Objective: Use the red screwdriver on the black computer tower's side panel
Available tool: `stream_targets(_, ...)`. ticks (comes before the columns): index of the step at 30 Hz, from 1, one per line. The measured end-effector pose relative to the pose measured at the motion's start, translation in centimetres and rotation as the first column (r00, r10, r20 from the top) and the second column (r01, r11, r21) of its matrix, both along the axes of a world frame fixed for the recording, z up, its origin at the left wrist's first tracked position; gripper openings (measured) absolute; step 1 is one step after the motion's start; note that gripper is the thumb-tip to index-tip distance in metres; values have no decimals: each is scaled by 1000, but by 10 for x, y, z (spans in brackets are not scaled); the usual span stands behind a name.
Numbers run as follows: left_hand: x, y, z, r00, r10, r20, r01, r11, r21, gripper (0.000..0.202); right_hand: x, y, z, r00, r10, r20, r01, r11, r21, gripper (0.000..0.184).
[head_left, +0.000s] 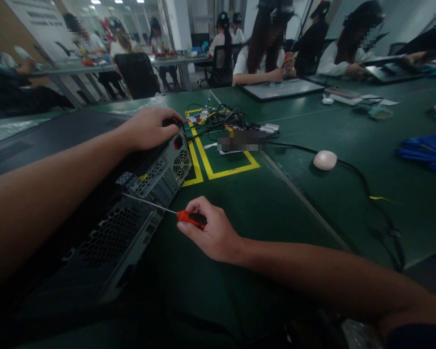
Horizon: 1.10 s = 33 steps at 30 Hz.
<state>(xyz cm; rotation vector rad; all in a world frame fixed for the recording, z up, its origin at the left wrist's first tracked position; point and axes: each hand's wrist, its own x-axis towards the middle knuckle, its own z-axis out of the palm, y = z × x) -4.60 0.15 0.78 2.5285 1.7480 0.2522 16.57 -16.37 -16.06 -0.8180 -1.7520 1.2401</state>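
- One black and grey metal computer case (pixel 129 228), the landmark, lies on the green tabletop (pixel 269 208); its rear panel faces the right hand and shows one round fan grille (pixel 182 163) and one large perforated vent (pixel 111 237).
- Two hands are at the case. The left hand (pixel 152 128) lies over its upper edge, fingers bent; whether they grip or only rest cannot be told.
- The right hand (pixel 210 235), to the right of the case, has its fingers closed around the handle of one red-and-black-handled screwdriver with a long, thin metal shaft (pixel 189 218).
- The screwdriver's shaft points at the rear panel of the case; contact at the tip cannot be made out.
- Two yellow tape outlines (pixel 234 172), side by side and partly covered, lie just beyond the case.
- One tangled heap of mostly black cables (pixel 228 118) lies beyond the case's far end.
- One white rounded object (pixel 325 160) and one crumpled blue bundle (pixel 427 152) lie well to the right of the case.
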Motion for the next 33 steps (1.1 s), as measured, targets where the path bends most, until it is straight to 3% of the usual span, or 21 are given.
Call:
stream_targets(13,-4,4,-3,1000,-27,10,27,999,19,83,1,-1,0,1000,-14,14,14,1000,10,35)
stream_targets(22,-8,9,-7,1000,-25,10,25,999,27,78,2,-1,0,999,-29,20,27,996,85,25)
stream_targets(26,-10,11,-7,999,-22,27,21,999,29,80,1,0,-2,1000,-8,29,4,995,104,29)
stream_targets(31,-6,6,-4,1000,-20,13,20,1000,9,86,-2,-1,-4,999,45,-8,-45,999,1,24)
stream_targets(33,-6,6,-3,1000,-17,8,17,1000,7,84,-2,-1,-4,999,45,-27,-46,997,-54,38)
